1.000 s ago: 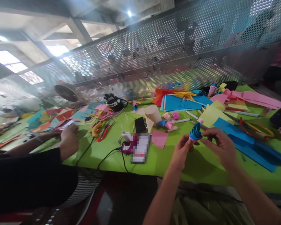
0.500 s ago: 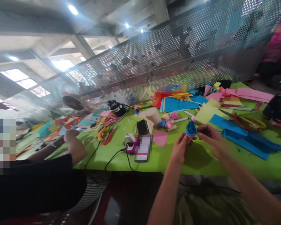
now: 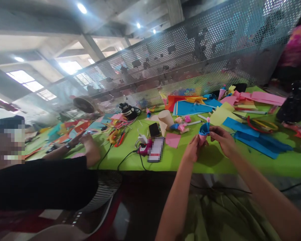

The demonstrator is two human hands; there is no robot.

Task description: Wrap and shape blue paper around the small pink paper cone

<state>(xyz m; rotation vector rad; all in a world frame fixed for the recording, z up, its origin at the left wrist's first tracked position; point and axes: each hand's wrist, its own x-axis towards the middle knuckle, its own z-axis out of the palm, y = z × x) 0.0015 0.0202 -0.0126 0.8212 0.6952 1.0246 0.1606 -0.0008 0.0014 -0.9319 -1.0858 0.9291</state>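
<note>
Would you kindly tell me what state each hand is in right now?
Left hand: closed, holding the blue-and-pink paper cone by its pink part.
Right hand: fingertips at its blue edge; whether they grip it cannot be told.

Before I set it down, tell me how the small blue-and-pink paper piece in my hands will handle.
The blue-and-pink paper piece is probably light, as it looks like rolled paper. Its blue curls look thin, so a firm squeeze from your left hand could crush them. It may tip if stood up, being wider above than below.
</note>
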